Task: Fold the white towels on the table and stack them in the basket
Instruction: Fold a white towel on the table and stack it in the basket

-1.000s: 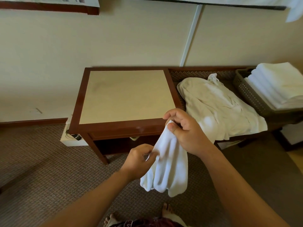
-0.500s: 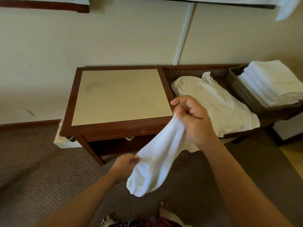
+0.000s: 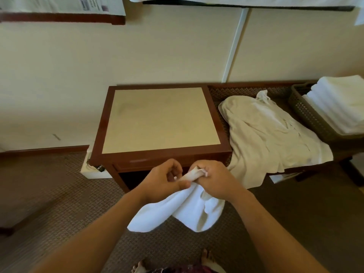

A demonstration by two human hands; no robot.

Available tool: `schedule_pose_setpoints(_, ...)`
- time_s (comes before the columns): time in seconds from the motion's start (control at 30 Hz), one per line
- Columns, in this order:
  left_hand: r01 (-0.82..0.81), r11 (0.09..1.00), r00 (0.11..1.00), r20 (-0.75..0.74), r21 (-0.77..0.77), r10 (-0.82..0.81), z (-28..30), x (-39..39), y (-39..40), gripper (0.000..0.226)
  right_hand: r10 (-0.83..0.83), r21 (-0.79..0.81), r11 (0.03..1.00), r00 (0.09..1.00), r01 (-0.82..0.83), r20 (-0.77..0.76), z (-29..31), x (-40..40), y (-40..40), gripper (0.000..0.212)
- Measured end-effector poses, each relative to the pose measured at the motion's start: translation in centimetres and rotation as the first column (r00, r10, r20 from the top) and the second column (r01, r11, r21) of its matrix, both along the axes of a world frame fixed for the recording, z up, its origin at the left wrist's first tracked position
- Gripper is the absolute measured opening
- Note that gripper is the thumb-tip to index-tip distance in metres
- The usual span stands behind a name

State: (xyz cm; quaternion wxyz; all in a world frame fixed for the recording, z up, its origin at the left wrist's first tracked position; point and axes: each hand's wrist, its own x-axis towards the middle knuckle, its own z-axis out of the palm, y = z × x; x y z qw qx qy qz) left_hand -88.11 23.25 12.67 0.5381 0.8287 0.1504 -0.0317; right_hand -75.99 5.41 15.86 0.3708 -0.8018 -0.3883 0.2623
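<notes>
Nearest the camera, a white towel (image 3: 177,209) hangs bunched in front of the table, both hands pinching its top edge close together: the left hand (image 3: 163,178) curls round one part of the edge, the right hand (image 3: 214,180) grips the part beside it. The step in hand looks like finding the corners, so it pays to slide the hands apart along the hem until the cloth hangs flat, then lay it on the table top (image 3: 159,119) beyond the hands. Further right lies a heap of unfolded towels (image 3: 271,134), and farthest the basket (image 3: 307,113) with folded towels (image 3: 338,103) stacked inside.
</notes>
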Motion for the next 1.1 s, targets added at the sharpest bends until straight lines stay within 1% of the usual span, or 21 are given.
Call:
schedule_pose_setpoints(0.1, 0.124, 0.984, 0.976, -0.193, 0.131, -0.097, -4.0, -1.9, 1.6, 0.024, -0.067, 0.114, 0.99, 0.992, 0.079, -0.104, 0.1, 0.2, -0.4, 0.033)
schedule_pose_setpoints(0.17, 0.13, 0.974, 0.965, -0.251, 0.186, -0.08, -6.0, -2.7, 1.9, 0.031, -0.124, 0.2, 0.967, 0.976, 0.159, -0.178, 0.3, 0.5, -0.5, 0.021)
schedule_pose_setpoints(0.2, 0.103, 0.978, 0.961, -0.271, 0.184, -0.05, -6.5, -2.9, 1.9, 0.029, -0.154, 0.227, 0.954, 0.968, 0.198, -0.196, 0.5, 0.5, -0.4, 0.012)
schedule_pose_setpoints(0.27, 0.035, 0.994, 0.953, -0.303, 0.105, -0.002, -7.2, -2.9, 1.9, 0.025, -0.202, 0.27, 0.928, 0.956, 0.256, -0.212, 0.6, 0.4, -0.3, 0.021)
schedule_pose_setpoints(0.37, 0.144, 0.976, 0.93, -0.359, 0.163, -0.078, -7.9, -2.7, 2.0, 0.027, -0.312, 0.329, 0.866, 0.922, 0.375, -0.23, 0.9, 0.6, -0.3, 0.028)
schedule_pose_setpoints(0.4, 0.157, 0.979, 0.925, -0.366, 0.132, -0.1, -8.2, -2.7, 1.9, 0.025, -0.355, 0.344, 0.841, 0.906, 0.418, -0.231, 1.3, 0.7, -0.4, 0.028)
schedule_pose_setpoints(0.43, 0.105, 0.994, 0.926, -0.366, 0.018, -0.091, -8.2, -2.6, 1.6, 0.028, -0.386, 0.359, 0.82, 0.894, 0.445, -0.227, 1.4, 0.9, -0.5, 0.028)
schedule_pose_setpoints(0.47, -0.027, 0.986, 0.923, -0.382, -0.167, -0.04, -8.1, -2.7, 1.3, 0.036, -0.413, 0.358, 0.809, 0.885, 0.465, -0.217, 1.7, 1.1, -0.6, 0.028)
schedule_pose_setpoints(0.5, -0.178, 0.908, 0.912, -0.41, -0.38, 0.007, -8.2, -2.8, 1.1, 0.04, -0.431, 0.363, 0.8, 0.878, 0.478, -0.207, 1.5, 1.4, -0.8, 0.028)
schedule_pose_setpoints(0.53, -0.286, 0.776, 0.907, -0.42, -0.562, 0.03, -8.1, -3.0, 0.9, 0.04, -0.452, 0.359, 0.791, 0.868, 0.496, -0.204, 1.7, 1.6, -0.9, 0.027)
schedule_pose_setpoints(0.57, -0.335, 0.665, 0.911, -0.411, -0.667, 0.047, -8.0, -3.1, 0.8, 0.035, -0.483, 0.354, 0.773, 0.85, 0.526, -0.209, 1.5, 1.9, -1.1, 0.026)
schedule_pose_setpoints(0.6, -0.34, 0.605, 0.919, -0.39, -0.72, 0.053, -7.8, -3.3, 0.5, 0.032, -0.512, 0.338, 0.762, 0.833, 0.553, -0.209, 1.7, 1.9, -1.3, 0.022)
schedule_pose_setpoints(0.63, -0.333, 0.591, 0.926, -0.372, -0.734, 0.059, -7.9, -3.2, 0.3, 0.033, -0.532, 0.338, 0.745, 0.817, 0.576, -0.22, 1.6, 2.1, -1.6, 0.018)
schedule_pose_setpoints(0.7, -0.342, 0.659, 0.918, -0.388, -0.67, 0.081, -8.0, -2.8, -0.6, 0.04, -0.507, 0.337, 0.759, 0.831, 0.556, -0.228, 2.0, 2.1, -2.1, 0.03)
schedule_pose_setpoints(0.73, -0.347, 0.7, 0.91, -0.404, -0.624, 0.091, -8.2, -2.5, -1.1, 0.042, -0.462, 0.327, 0.793, 0.858, 0.514, -0.226, 2.1, 2.0, -2.2, 0.024)
schedule_pose_setpoints(0.77, -0.335, 0.742, 0.907, -0.411, -0.581, 0.088, -8.4, -2.1, -1.4, 0.044, -0.415, 0.321, 0.824, 0.882, 0.468, -0.223, 2.3, 1.8, -2.2, 0.008)
schedule_pose_setpoints(0.9, -0.306, 0.847, 0.904, -0.41, -0.435, 0.116, -9.4, -0.8, -2.3, 0.058, -0.343, 0.331, 0.844, 0.9, 0.421, -0.27, 2.9, 1.6, -2.3, 0.027)
schedule_pose_setpoints(1.0, -0.325, 0.856, 0.902, -0.402, -0.402, 0.154, -9.7, -0.5, -2.6, 0.025, -0.344, 0.361, 0.82, 0.886, 0.445, -0.31, 3.6, 1.7, -2.6, 0.024)
schedule_pose_setpoints(1.03, -0.32, 0.872, 0.907, -0.386, -0.371, 0.169, -9.6, -0.6, -2.8, 0.013, -0.362, 0.36, 0.81, 0.877, 0.463, -0.314, 3.7, 1.8, -2.6, 0.014)
schedule_pose_setpoints(1.07, -0.316, 0.887, 0.914, -0.36, -0.336, 0.19, -9.6, -0.8, -2.8, 0.012, -0.386, 0.361, 0.793, 0.863, 0.491, -0.325, 3.9, 1.8, -2.7, 0.004)
schedule_pose_setpoints(1.1, -0.328, 0.897, 0.913, -0.344, -0.295, 0.221, -9.8, -1.1, -2.6, 0.018, -0.417, 0.366, 0.773, 0.849, 0.519, -0.323, 3.8, 2.1, -2.9, 0.016)
